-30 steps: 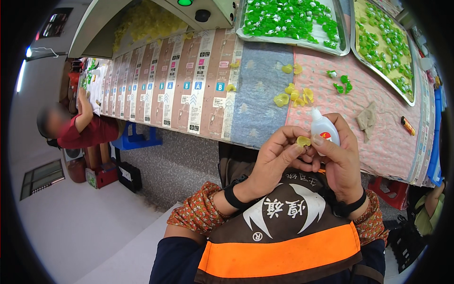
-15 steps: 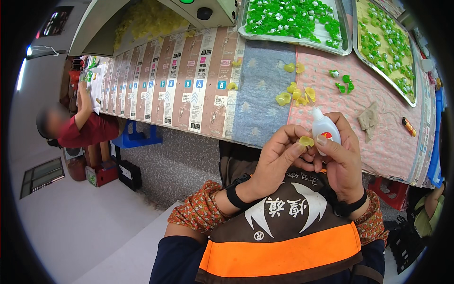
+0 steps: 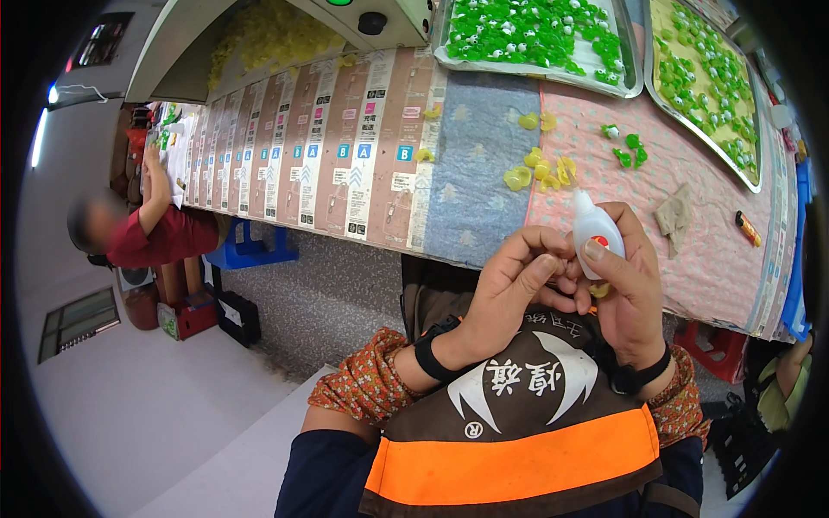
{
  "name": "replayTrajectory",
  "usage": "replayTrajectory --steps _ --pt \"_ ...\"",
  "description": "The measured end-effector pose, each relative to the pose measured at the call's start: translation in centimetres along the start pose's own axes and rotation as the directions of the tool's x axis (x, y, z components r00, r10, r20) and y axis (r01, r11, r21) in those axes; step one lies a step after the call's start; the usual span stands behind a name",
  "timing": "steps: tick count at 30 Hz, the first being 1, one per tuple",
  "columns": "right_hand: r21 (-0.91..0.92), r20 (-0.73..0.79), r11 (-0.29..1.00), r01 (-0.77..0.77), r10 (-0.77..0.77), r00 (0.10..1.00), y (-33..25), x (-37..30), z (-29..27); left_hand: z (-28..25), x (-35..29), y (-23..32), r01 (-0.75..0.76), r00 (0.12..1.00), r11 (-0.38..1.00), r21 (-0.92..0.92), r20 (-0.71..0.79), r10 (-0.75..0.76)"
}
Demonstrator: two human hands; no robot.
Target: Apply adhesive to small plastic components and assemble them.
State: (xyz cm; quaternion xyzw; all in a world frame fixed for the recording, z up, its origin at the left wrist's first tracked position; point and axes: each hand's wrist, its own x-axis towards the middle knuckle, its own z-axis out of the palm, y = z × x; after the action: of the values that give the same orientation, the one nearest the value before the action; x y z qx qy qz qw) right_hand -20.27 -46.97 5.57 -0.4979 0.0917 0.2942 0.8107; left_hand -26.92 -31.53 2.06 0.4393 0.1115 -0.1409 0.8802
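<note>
In my right hand [image 3: 629,285] is a small white squeeze bottle [image 3: 596,231] with a narrow nozzle pointing up and away from me. A yellow cup-shaped plastic piece [image 3: 598,290] shows just below the bottle, against the fingers of that hand. My left hand [image 3: 528,272] is closed right beside the bottle, thumb and fingertips pressed together. Whatever lies between those fingertips is hidden or too small to name. On the pink cloth beyond the nozzle lie several loose yellow cup pieces [image 3: 518,178]. Farther right sit a few green pieces [image 3: 629,155], one with a white ball.
Two metal trays [image 3: 635,86] of green and white pieces stand at the back. A pale machine housing [image 3: 285,52] shelters a yellow heap. On the right lie a folded rag [image 3: 673,220] and an orange-black tube [image 3: 747,230]. A person in red [image 3: 160,233] works far left.
The yellow cup piece has gone from my left fingertips and now shows lower, under the bottle by my right fingers. The bottle has tilted slightly more upright.
</note>
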Motion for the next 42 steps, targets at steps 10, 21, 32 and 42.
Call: replayTrajectory --steps 10,21,32,42 --pt "0.266 -0.135 0.959 0.093 -0.059 0.989 0.3 2.0 -1.0 1.4 2.0 0.8 -0.062 0.994 0.991 -0.120 -0.099 0.050" --pt "0.311 -0.257 0.898 0.310 -0.234 0.938 -0.2 3.3 -2.2 1.3 3.4 1.0 -0.112 0.969 0.989 0.094 -0.210 0.130" --pt "-0.080 -0.252 0.965 0.250 -0.262 0.932 -1.3 0.6 -4.2 -2.0 0.8 4.2 -0.114 0.982 0.395 0.912 0.042 0.186" --pt "-0.143 -0.195 0.922 0.360 -0.383 0.903 -0.9 0.0 -4.1 1.4 1.0 2.9 -0.190 0.948 -0.045 0.981 0.195 0.249"
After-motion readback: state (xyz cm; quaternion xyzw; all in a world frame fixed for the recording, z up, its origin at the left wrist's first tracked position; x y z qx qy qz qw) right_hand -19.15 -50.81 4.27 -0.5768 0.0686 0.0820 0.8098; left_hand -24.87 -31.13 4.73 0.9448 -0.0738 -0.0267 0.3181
